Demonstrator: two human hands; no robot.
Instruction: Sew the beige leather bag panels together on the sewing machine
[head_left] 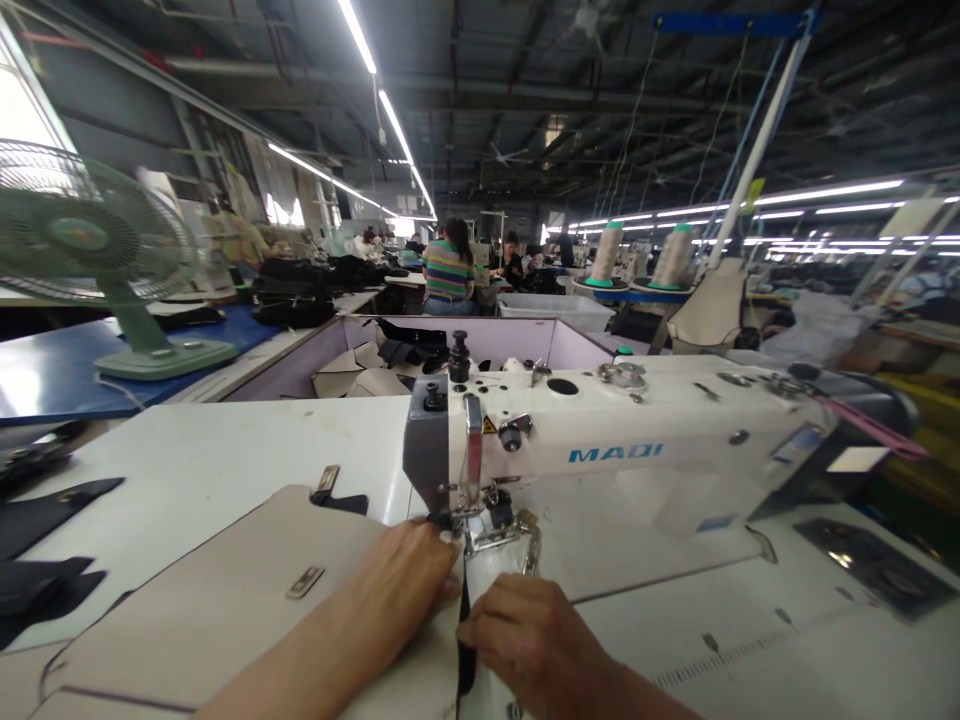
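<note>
A white sewing machine (615, 450) stands on the table, its needle area just beyond my hands. My left hand (412, 570) lies on a beige panel (225, 590) beside the presser foot, fingers bent and pressed down at its edge. The panel carries a small metal fitting (305, 582) and spreads left over the table. My right hand (521, 630) pinches a black strip (466, 650) along the panel's right edge, just in front of the needle area. The tip of my left hand's fingers is partly hidden by the machine.
Black pieces (45, 550) lie at the left. A green fan (165, 355) stands on a blue surface behind them. Beyond the machine is a lilac-walled bin (277, 355) with beige and black pieces. Thread cones (607, 255) stand at the back right. A person in a striped top (448, 268) is further away.
</note>
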